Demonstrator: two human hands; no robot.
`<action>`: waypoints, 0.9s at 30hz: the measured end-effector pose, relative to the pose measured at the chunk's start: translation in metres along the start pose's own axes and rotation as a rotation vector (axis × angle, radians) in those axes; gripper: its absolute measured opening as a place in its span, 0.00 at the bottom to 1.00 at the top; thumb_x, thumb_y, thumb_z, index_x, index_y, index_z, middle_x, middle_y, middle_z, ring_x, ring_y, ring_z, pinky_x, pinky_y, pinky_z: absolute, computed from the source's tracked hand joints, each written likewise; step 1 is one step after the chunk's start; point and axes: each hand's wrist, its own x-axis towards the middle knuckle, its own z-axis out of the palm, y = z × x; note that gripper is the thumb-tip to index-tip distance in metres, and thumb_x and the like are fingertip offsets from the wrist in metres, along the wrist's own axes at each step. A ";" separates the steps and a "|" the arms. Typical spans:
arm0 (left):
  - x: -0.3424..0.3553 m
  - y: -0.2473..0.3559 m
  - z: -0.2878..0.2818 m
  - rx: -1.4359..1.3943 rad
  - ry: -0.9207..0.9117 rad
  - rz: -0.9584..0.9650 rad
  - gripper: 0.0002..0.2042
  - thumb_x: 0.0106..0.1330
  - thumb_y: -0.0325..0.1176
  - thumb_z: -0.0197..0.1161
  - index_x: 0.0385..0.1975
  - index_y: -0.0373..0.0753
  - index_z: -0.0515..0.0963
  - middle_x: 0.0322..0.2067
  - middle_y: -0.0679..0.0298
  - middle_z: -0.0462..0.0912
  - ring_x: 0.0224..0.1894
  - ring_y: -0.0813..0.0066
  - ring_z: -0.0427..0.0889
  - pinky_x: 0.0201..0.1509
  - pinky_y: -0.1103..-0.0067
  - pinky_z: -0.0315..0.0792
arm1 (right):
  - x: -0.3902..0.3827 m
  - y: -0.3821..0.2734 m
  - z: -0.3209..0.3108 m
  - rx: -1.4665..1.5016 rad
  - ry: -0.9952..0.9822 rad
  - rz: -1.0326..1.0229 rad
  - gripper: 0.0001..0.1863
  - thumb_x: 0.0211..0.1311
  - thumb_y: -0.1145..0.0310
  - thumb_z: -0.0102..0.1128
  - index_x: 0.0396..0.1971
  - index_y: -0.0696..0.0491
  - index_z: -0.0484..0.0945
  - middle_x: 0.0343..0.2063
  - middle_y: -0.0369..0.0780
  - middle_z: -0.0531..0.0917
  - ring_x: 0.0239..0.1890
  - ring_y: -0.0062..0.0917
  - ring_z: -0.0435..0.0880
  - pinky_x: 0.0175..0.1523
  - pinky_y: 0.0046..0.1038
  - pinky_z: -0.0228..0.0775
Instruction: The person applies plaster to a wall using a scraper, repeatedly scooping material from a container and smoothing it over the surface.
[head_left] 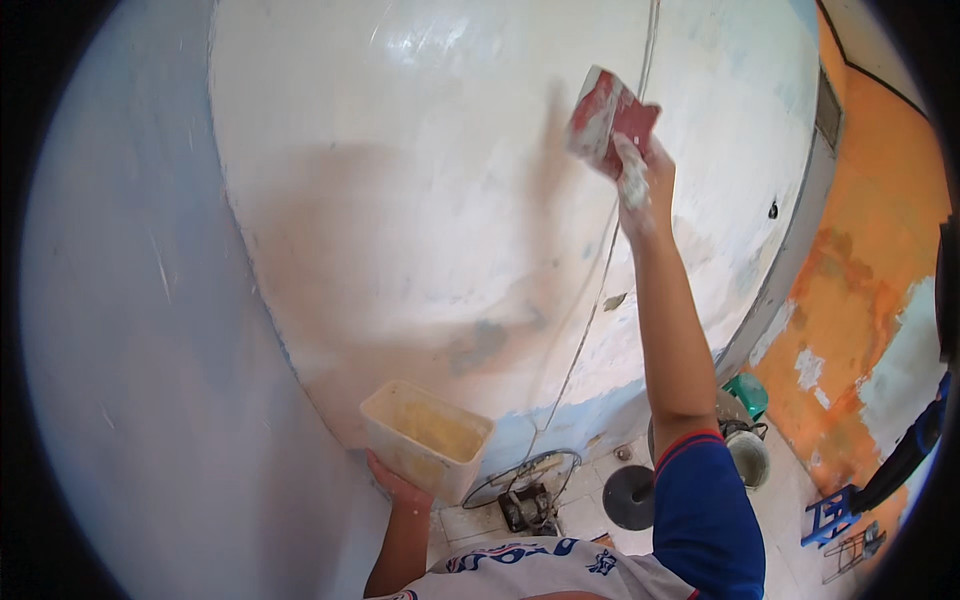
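High up in front of the wall [450, 220], my right hand [648, 190] grips a red putty scraper [604, 118] with a broad blade. White filler is smeared over the scraper and over the thumb side of that hand. Low on the left, my left hand [398, 484] holds up a rectangular, pale plastic tub [462, 478] from its near side and underneath. Yellowish residue coats the inside of the tub. The wall is off-white with patchy, smoothed areas and some bluish marks. I cannot tell whether the blade touches the wall.
A thin cable [588, 335] runs down the wall to a dark device [528, 508] on the tiled floor. Nearby are a dark round object [629, 497], a bucket [748, 458] and a green container [746, 394]. A blue stool [830, 515] stands by the patchy orange wall [850, 250].
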 end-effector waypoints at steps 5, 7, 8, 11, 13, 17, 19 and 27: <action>-0.003 -0.002 -0.016 0.035 0.118 0.034 0.36 0.71 0.65 0.42 0.72 0.47 0.61 0.68 0.59 0.67 0.68 0.52 0.67 0.70 0.54 0.64 | 0.081 0.021 0.007 -0.677 0.151 -0.560 0.20 0.67 0.77 0.52 0.58 0.55 0.78 0.54 0.43 0.83 0.32 0.25 0.81 0.41 0.28 0.75; -0.002 0.002 -0.022 0.064 0.178 0.055 0.36 0.71 0.65 0.42 0.71 0.47 0.62 0.68 0.59 0.67 0.68 0.53 0.68 0.70 0.55 0.65 | 0.096 0.030 0.020 -0.889 0.141 -0.606 0.25 0.65 0.78 0.52 0.62 0.52 0.75 0.58 0.41 0.81 0.39 0.32 0.82 0.45 0.32 0.77; -0.002 0.002 -0.016 0.062 0.164 0.053 0.35 0.71 0.65 0.42 0.71 0.47 0.62 0.68 0.59 0.67 0.68 0.53 0.68 0.70 0.55 0.65 | 0.100 0.037 0.023 -0.997 0.139 -0.630 0.27 0.64 0.78 0.52 0.64 0.50 0.74 0.60 0.39 0.80 0.43 0.35 0.83 0.48 0.34 0.77; -0.003 0.004 0.002 0.068 0.151 0.042 0.35 0.72 0.64 0.42 0.70 0.47 0.63 0.67 0.60 0.68 0.68 0.55 0.68 0.69 0.56 0.65 | 0.097 0.064 0.032 -1.251 0.050 -0.767 0.32 0.60 0.80 0.55 0.67 0.47 0.71 0.62 0.40 0.78 0.56 0.43 0.77 0.56 0.38 0.76; -0.011 0.004 0.004 0.091 0.208 0.026 0.34 0.72 0.64 0.42 0.70 0.47 0.64 0.67 0.61 0.68 0.67 0.56 0.68 0.69 0.57 0.66 | 0.065 0.084 0.034 -1.198 -0.058 -0.705 0.33 0.58 0.80 0.58 0.66 0.46 0.72 0.63 0.39 0.77 0.61 0.44 0.72 0.63 0.38 0.73; -0.012 -0.001 -0.009 0.103 0.196 0.034 0.36 0.71 0.66 0.42 0.71 0.48 0.63 0.68 0.61 0.67 0.68 0.55 0.67 0.70 0.57 0.65 | -0.005 0.102 0.029 -1.083 -0.220 -0.735 0.33 0.58 0.80 0.59 0.66 0.47 0.72 0.63 0.38 0.77 0.60 0.44 0.72 0.60 0.39 0.75; -0.008 0.001 -0.006 0.098 0.260 0.030 0.38 0.70 0.68 0.39 0.73 0.48 0.59 0.70 0.60 0.64 0.70 0.52 0.64 0.72 0.56 0.62 | -0.021 0.088 0.028 -1.009 -0.199 -0.726 0.29 0.57 0.80 0.59 0.61 0.48 0.76 0.54 0.45 0.80 0.52 0.44 0.78 0.51 0.38 0.78; -0.041 -0.005 -0.041 0.075 0.242 -0.008 0.38 0.70 0.67 0.41 0.72 0.47 0.61 0.69 0.60 0.65 0.69 0.54 0.66 0.71 0.56 0.62 | 0.132 0.021 0.001 -1.180 0.080 -0.761 0.21 0.65 0.72 0.56 0.59 0.46 0.78 0.44 0.51 0.79 0.44 0.44 0.80 0.39 0.41 0.78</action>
